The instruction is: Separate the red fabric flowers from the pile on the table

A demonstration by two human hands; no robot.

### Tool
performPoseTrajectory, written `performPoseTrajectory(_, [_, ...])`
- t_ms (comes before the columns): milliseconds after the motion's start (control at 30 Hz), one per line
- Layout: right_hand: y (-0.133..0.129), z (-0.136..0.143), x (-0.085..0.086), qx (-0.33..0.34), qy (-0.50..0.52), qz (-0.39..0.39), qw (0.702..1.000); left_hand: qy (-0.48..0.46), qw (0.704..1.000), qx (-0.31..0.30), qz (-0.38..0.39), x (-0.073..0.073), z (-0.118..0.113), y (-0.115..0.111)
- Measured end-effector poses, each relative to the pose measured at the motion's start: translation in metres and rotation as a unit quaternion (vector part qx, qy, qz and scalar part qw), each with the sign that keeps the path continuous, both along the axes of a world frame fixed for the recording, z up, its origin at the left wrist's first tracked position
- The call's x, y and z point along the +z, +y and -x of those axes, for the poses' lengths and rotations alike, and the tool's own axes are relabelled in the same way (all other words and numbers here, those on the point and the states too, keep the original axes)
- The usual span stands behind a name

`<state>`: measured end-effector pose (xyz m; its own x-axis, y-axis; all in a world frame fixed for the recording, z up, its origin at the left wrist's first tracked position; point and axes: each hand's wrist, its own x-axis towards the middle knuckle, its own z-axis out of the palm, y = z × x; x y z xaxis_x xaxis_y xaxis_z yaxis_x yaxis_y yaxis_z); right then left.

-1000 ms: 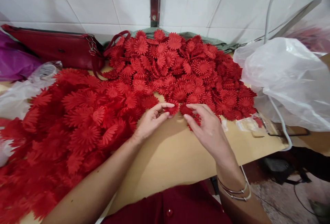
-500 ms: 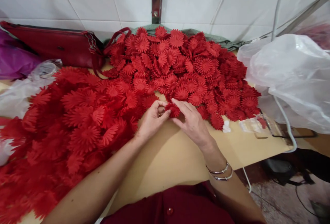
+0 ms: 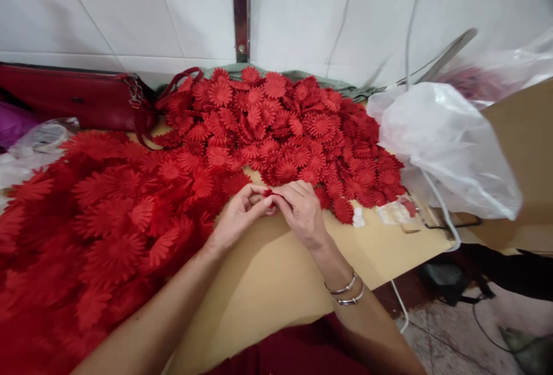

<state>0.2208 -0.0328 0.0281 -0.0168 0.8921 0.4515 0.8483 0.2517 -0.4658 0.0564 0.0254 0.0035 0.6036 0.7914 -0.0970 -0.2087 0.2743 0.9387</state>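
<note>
Between my fingertips, over the front of the table, is a small red artificial flower, mostly covered by the fingers. My left hand pinches it from the left, thumb and fingers closed. From the right, my right hand closes on it too, its thumb and fingertips meeting those of the left. Just beyond the hands lies a heap of thick red artificial flowers. A looser heap of larger, thinner red flower petals spreads to the left, beside my left forearm.
A dark red handbag rests against the tiled wall at the back left. White plastic bags stand at the right, with a pale cable hanging beside them. The wooden tabletop ends at a slanting right edge.
My right hand has closed in, its fingers now gripping the flower that the left hand was holding. The view has shifted to the right.
</note>
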Motion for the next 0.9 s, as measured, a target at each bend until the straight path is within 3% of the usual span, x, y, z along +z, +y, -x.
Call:
performPoseTrajectory(133, [0.001, -0.001, 0.0, 0.009, 0.116, 0.012, 0.993, 0.009, 0.999, 0.004, -0.035, 0.002, -0.004, 0.001])
performPoseTrajectory(433, [0.001, 0.006, -0.004, 0.027, 0.146, 0.017, 0.989, 0.049, 0.994, 0.055, -0.083, 0.002, -0.002, -0.001])
performPoseTrajectory(600, [0.002, 0.009, -0.008, 0.002, 0.165, 0.031, 0.986, 0.049, 0.992, 0.076, -0.085, 0.002, -0.004, -0.001])
performPoseTrajectory(767, [0.001, 0.009, -0.01, -0.032, 0.248, 0.047, 0.967, 0.044, 0.992, 0.078, -0.083, 0.001, -0.007, 0.001])
performPoseTrajectory(900, [-0.002, 0.009, -0.008, 0.02, 0.23, 0.05, 0.972, 0.054, 0.99, 0.101, -0.083, 0.004, -0.005, 0.003])
